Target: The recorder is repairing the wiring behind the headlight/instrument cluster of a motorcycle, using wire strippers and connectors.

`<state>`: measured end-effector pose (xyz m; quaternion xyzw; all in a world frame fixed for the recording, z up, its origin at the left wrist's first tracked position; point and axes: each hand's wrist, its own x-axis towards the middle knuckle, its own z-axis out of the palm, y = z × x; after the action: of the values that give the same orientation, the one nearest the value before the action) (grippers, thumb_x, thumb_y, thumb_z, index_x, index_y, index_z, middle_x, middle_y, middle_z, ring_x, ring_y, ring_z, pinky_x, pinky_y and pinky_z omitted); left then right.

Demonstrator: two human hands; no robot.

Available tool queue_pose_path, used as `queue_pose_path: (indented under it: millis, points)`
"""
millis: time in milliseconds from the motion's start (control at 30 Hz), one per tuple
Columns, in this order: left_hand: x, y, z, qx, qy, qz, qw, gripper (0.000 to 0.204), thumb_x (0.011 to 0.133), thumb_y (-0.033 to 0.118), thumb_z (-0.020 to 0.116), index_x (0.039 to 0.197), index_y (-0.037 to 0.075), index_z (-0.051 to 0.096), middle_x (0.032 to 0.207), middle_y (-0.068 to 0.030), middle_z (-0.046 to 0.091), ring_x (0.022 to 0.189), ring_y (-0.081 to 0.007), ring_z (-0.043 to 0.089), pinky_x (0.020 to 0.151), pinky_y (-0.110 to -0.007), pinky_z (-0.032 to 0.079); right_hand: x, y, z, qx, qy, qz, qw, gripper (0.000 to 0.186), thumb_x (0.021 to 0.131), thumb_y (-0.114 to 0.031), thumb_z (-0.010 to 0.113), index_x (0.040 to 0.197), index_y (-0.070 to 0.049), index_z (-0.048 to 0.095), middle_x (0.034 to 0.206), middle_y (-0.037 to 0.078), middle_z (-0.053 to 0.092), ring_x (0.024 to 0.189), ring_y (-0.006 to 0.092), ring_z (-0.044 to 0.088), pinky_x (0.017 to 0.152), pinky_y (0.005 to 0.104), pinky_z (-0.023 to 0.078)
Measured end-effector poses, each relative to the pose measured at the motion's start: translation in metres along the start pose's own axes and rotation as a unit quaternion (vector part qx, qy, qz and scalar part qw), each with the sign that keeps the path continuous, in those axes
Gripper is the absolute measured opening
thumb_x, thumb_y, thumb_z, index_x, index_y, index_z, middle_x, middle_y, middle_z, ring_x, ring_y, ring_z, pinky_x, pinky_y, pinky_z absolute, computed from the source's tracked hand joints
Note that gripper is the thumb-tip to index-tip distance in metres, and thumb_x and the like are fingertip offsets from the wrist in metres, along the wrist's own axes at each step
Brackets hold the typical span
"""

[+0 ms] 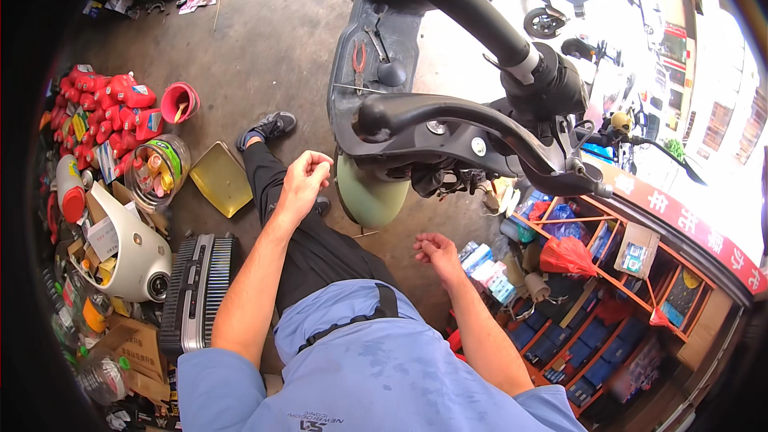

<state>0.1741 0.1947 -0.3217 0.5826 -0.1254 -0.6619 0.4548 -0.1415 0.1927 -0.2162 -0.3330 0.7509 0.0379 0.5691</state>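
A partly stripped scooter (472, 144) with a bare black handlebar stands in front of me. My left hand (306, 184) hangs beside its pale green curved panel (368, 192), fingers curled in toward the thumb; anything small inside them is hidden. Lower down, to the right of that panel, my right hand (436, 254) is in the air with its fingers loosely bent and apart, holding nothing I can see. On the scooter's black footboard (404, 40) lie red-handled pliers (359, 60) and a wrench (376, 44). Neither hand touches the scooter.
Red bottles (120, 104) are heaped at the left beside a red bucket (179, 102), a clear plastic tub (158, 168) and a yellowish tray (222, 180). A white scooter cover (132, 252) and a ridged case (204, 288) stand nearer. Orange shelving (588, 328) with boxes is at right.
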Motion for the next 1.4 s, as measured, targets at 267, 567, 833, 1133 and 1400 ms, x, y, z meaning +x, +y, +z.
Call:
queue_pose_path:
  millis: [267,567,833,1133,1400]
  points:
    - [0.001,0.002,0.002,-0.02,-0.01,-0.006,1.0,0.015,0.09,0.014,0.054,0.096,0.001,0.058,0.077,0.0005,0.056,0.067,-0.0071,0.053,0.062,-0.022,0.044,0.001,0.005,0.001,-0.003,-0.005,0.0,1.0,0.025,0.09,-0.011,0.05,0.11,0.0,0.059,0.092,0.005,0.066,0.068,0.0095,0.058,0.065,0.0241,0.048]
    - [0.0,-0.004,-0.002,-0.028,-0.008,0.001,1.0,0.015,0.089,0.015,0.055,0.097,0.002,0.058,0.079,0.0006,0.056,0.067,-0.0072,0.052,0.06,-0.021,0.043,0.004,0.002,0.001,-0.019,-0.004,0.007,1.0,0.026,0.091,-0.012,0.05,0.112,0.001,0.058,0.095,0.007,0.065,0.071,0.0106,0.059,0.067,0.0246,0.048]
    - [-0.006,-0.003,-0.007,0.008,0.004,-0.007,1.0,0.016,0.089,0.016,0.054,0.098,0.003,0.059,0.079,0.0006,0.056,0.067,-0.0073,0.053,0.061,-0.021,0.042,0.009,0.004,0.01,0.002,0.0,-0.004,1.0,0.025,0.089,-0.009,0.05,0.11,0.001,0.059,0.09,0.009,0.065,0.068,0.0113,0.059,0.064,0.0256,0.05]
    - [-0.007,0.012,-0.005,0.013,-0.016,-0.001,1.0,0.015,0.089,0.015,0.054,0.097,0.003,0.058,0.079,0.0006,0.056,0.067,-0.0072,0.053,0.061,-0.021,0.042,0.004,0.014,0.013,0.026,-0.012,0.004,1.0,0.026,0.089,-0.009,0.049,0.111,0.001,0.058,0.092,0.007,0.065,0.07,0.0105,0.06,0.065,0.0242,0.049]
    - [-0.008,0.015,-0.001,0.021,-0.021,-0.01,1.0,0.014,0.09,0.017,0.055,0.097,0.005,0.059,0.077,0.0009,0.057,0.067,-0.0065,0.053,0.061,-0.021,0.042,0.001,0.021,0.016,0.028,-0.016,0.008,0.999,0.026,0.088,-0.009,0.05,0.111,0.001,0.058,0.092,0.007,0.065,0.07,0.0108,0.059,0.065,0.0244,0.049]
